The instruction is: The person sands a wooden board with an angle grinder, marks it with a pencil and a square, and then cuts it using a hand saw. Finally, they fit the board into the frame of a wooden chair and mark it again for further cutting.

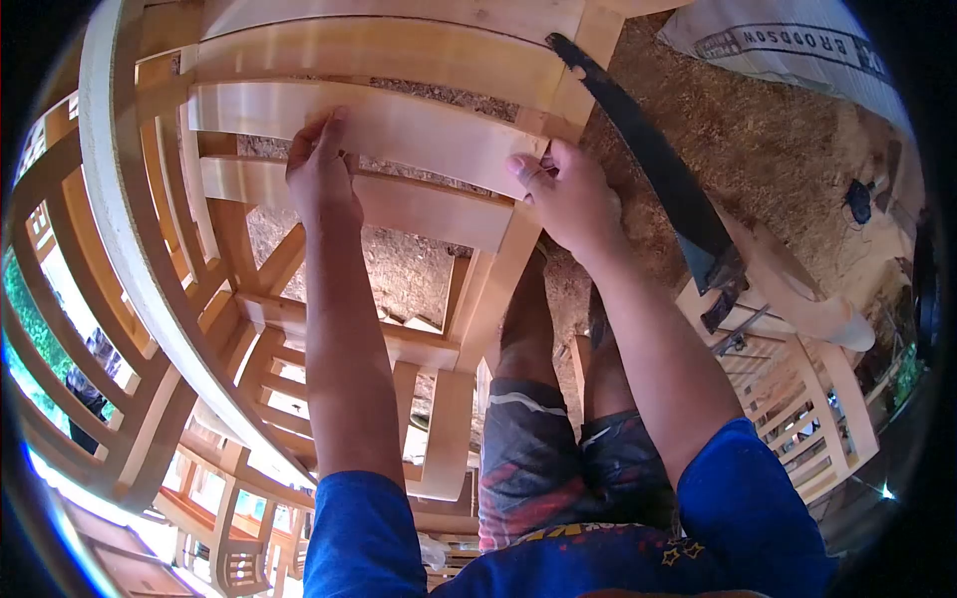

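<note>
1. Grip of the right hand [583, 204]: thumb on top, fingers bent about the right end of a pale curved slat [429, 135], at the right rail [498, 267] of a slatted wooden frame [429, 349].
2. Left hand [324, 171]: thumb and fingers pinching the slat's near edge, left of its middle.
3. The slat spans the frame from near its left edge to the right rail, between a broader plank [389, 55] on the far side and a lower slat [429, 207] on the near side; whether it is fastened, I cannot tell.
4. Step in hand, by my judgement: lining up this slat; the next move seems to call for level, two-handed pressure, right end square to the rail.
5. Narrow gaps run along both long edges; a dark curved saw [658, 169] overlaps the rail's far end, so rightward room is tight; beyond it, open ground [688, 110] reaches a printed sack [788, 45]; a tall curved board [112, 199] bounds the left.
</note>
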Action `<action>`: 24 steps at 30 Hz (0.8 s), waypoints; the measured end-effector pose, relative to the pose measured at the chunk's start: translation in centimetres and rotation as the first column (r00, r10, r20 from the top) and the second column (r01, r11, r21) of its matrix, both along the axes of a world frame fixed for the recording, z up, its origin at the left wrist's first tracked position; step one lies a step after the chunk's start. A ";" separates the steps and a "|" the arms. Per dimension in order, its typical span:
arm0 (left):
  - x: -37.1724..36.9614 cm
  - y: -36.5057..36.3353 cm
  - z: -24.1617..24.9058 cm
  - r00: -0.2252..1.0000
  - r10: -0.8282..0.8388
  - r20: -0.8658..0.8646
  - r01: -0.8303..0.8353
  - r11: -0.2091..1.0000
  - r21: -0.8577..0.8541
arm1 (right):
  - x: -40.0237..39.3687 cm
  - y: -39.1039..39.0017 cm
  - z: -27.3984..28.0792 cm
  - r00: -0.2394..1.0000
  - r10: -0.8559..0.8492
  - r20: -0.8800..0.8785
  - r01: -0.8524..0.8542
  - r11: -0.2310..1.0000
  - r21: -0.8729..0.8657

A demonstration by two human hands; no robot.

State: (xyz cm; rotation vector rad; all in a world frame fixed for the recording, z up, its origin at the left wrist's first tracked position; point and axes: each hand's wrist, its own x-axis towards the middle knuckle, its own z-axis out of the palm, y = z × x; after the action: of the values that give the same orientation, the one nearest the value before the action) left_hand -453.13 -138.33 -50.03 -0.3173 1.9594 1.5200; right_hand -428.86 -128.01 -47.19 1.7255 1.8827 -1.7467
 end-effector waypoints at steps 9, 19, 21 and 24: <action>0.6 -1.1 -2.4 0.995 -0.065 -0.073 0.068 0.997 0.032 | 1.3 0.1 -3.1 1.000 0.010 -0.025 -0.010 0.999 -0.031; 0.0 -0.8 -3.3 0.989 -0.038 -0.144 0.030 0.998 -0.058 | 0.6 0.0 -3.6 0.999 0.049 -0.010 -0.049 0.999 0.007; -0.7 -1.0 -4.0 0.992 -0.056 -0.110 0.054 0.998 -0.021 | 0.3 0.6 -3.3 0.984 0.152 0.088 -0.156 0.987 0.042; -1.6 -1.4 -5.0 0.972 -0.181 -0.148 0.170 0.982 -0.084 | -0.7 2.8 -1.2 0.924 0.317 0.215 -0.341 0.937 0.081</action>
State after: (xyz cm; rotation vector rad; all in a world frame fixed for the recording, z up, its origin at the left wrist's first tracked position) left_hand -454.75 -139.73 -54.99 -0.0539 2.1044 1.3998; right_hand -429.51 -125.17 -48.40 1.4429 2.0731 -1.3170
